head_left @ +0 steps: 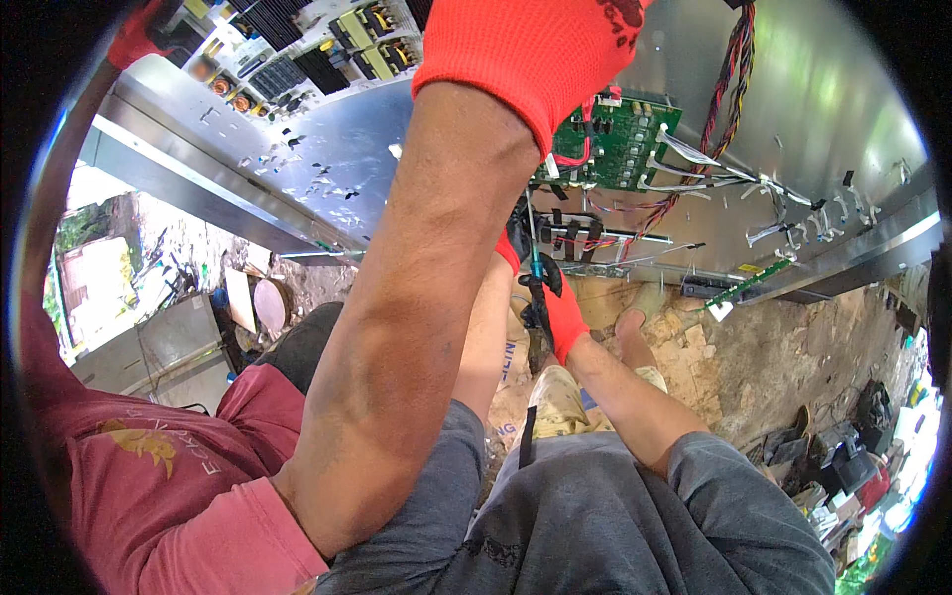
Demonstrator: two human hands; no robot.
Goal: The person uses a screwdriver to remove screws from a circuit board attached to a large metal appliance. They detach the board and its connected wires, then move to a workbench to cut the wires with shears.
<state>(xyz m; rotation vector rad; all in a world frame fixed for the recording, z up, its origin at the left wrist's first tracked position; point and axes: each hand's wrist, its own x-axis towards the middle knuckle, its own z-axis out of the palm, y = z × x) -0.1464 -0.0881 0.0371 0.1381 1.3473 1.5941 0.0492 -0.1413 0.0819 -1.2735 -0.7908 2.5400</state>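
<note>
A screwdriver (536, 267) with a teal handle stands nearly upright at the middle of the view, its thin shaft pointing toward twelve o'clock at the near edge of a metal panel (823, 109). The right grip (557, 309), in a red and black glove, is clenched around the handle from below. The left grip (521, 226), gloved alike, is just beside the shaft at eleven o'clock from the handle; a co-worker's forearm (416, 288) covers much of it, so I cannot tell whether it is closed on anything.

From the screwdriver, a green circuit board (650, 149) lies near at one o'clock, with a bundle of coloured wires (732, 84) farther that way. A narrow green board (756, 283) is at three o'clock.

The co-worker's red-gloved hand (531, 59) crosses above at twelve o'clock, and their other hand (141, 38) is at ten, beside a board (332, 64) of dark finned blocks. Their red shirt (198, 476) fills eight o'clock. Assorted clutter (843, 456) lies on the ground at four.
</note>
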